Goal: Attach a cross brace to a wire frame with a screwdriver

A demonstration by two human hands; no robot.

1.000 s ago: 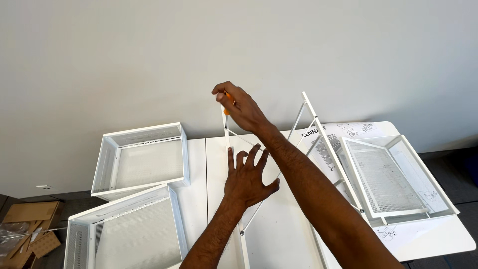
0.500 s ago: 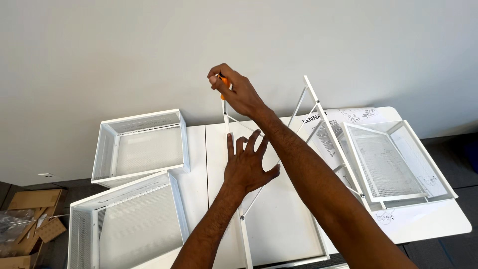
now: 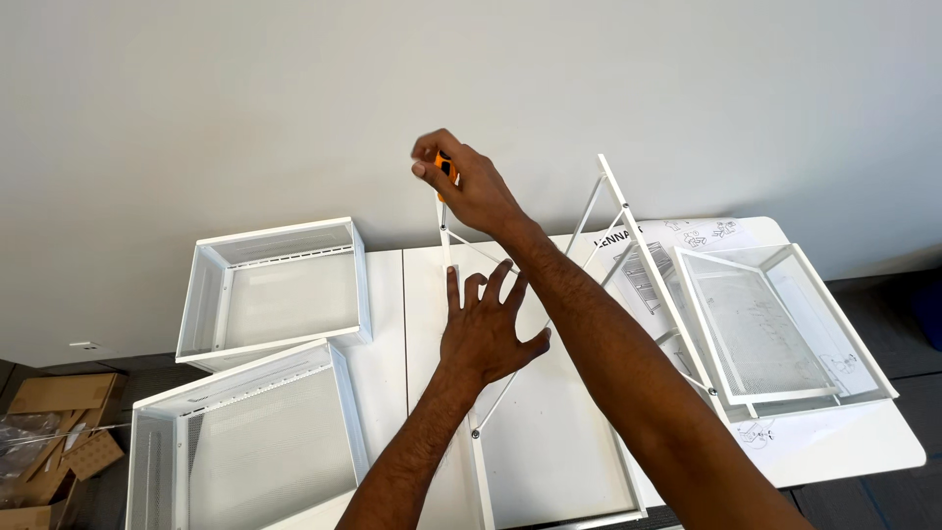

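Note:
My right hand [image 3: 471, 186] is raised in front of the wall and grips the orange handle of a screwdriver [image 3: 444, 172]. Its shaft points down at the top of a thin white metal frame [image 3: 481, 461] that stands on the white table [image 3: 385, 344]. My left hand [image 3: 488, 329] has its fingers spread and rests flat against the frame's upright bar, just below the screwdriver tip. Both forearms cross the middle of the view.
Two white mesh baskets lie left, one at the back [image 3: 273, 290] and one near me [image 3: 245, 442]. A third basket [image 3: 775, 329] lies right on instruction sheets [image 3: 687, 236]. Another white frame [image 3: 638, 255] leans beside it. Cardboard scraps [image 3: 54, 432] sit on the floor, far left.
My right hand with the screwdriver has risen slightly and shifted left. My left hand stays spread on the frame. The view has tilted a little lower.

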